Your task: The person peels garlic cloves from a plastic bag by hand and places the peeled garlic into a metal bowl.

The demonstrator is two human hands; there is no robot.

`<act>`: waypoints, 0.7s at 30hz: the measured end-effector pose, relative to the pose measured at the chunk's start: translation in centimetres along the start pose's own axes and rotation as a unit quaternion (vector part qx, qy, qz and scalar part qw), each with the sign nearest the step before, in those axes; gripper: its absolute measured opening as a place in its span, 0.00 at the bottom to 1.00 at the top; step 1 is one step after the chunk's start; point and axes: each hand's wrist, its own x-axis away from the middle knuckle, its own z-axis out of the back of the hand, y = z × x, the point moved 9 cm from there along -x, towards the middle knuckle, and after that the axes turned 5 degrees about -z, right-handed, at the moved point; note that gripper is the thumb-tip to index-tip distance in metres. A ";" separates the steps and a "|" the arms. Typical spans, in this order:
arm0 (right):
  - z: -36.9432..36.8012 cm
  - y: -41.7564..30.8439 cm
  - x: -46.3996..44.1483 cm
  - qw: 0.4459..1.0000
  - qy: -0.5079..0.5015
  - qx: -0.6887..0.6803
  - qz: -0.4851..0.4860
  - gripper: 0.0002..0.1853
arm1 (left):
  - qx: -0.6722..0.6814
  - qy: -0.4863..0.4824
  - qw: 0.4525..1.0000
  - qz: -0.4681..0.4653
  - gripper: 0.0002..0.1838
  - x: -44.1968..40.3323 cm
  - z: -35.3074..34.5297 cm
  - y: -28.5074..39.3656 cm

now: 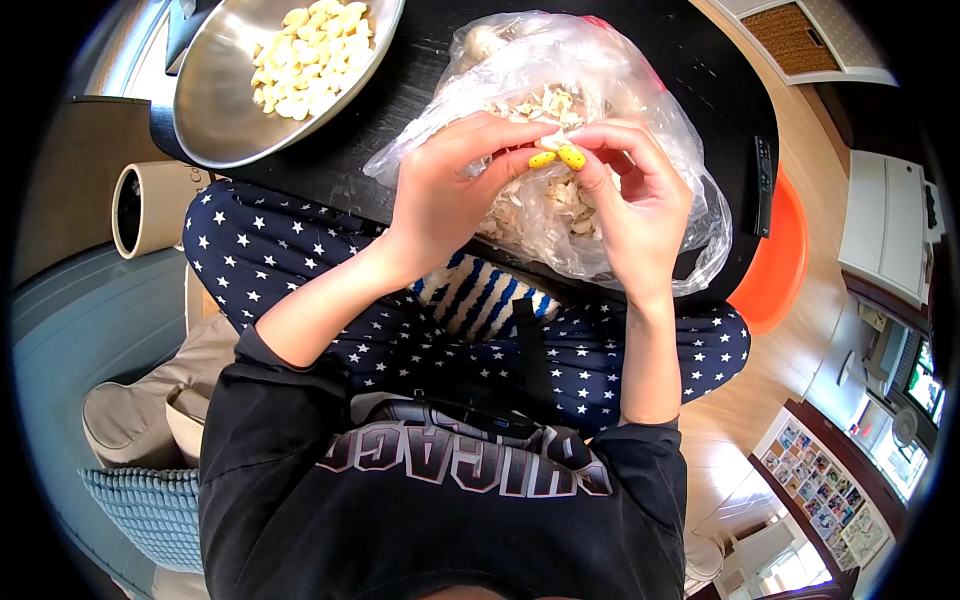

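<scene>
Between my two hands is a small whitish garlic clove [553,140], pinched at the fingertips above a clear plastic bag. My left hand [445,185] grips its left side with thumb and forefinger, and my right hand [642,195] grips the other side. Both thumbnails are yellow. The fingers partly cover the clove. Beneath them, the open plastic bag [690,150] holds a heap of dry garlic skins [570,205]. At the upper left stands a steel bowl [215,100] with many peeled garlic cloves [315,60] in it.
The bag and bowl rest on a black table [420,85] with a rounded right edge. A remote control [763,190] lies along that edge, beside an orange chair [785,260]. A beige cylindrical container [165,210] is at the left. A striped cloth [485,300] lies at my lap.
</scene>
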 end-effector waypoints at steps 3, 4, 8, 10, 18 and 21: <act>0.2 -0.3 0.1 1.000 0.010 0.017 0.018 0.06 | -0.033 0.004 0.999 -0.022 0.13 0.0 0.0 0.5; 0.3 -0.5 0.2 0.999 0.020 0.026 0.032 0.05 | -0.044 0.005 0.999 -0.025 0.13 0.0 0.1 0.6; 2.1 0.7 -0.4 0.973 0.056 0.224 -0.010 0.05 | -0.010 0.006 1.000 0.025 0.12 0.3 -0.1 -0.2; 2.1 0.8 -0.4 0.969 0.061 0.240 -0.006 0.05 | 0.085 0.003 0.991 0.100 0.12 0.5 -0.5 -1.5; 0.1 -1.5 0.0 0.992 0.021 0.108 0.065 0.09 | 0.289 -0.004 0.938 0.189 0.14 1.0 -1.7 -2.9; -0.3 -3.1 0.5 0.973 0.039 0.181 0.140 0.10 | 0.345 -0.005 0.920 0.188 0.13 1.2 -2.1 -3.2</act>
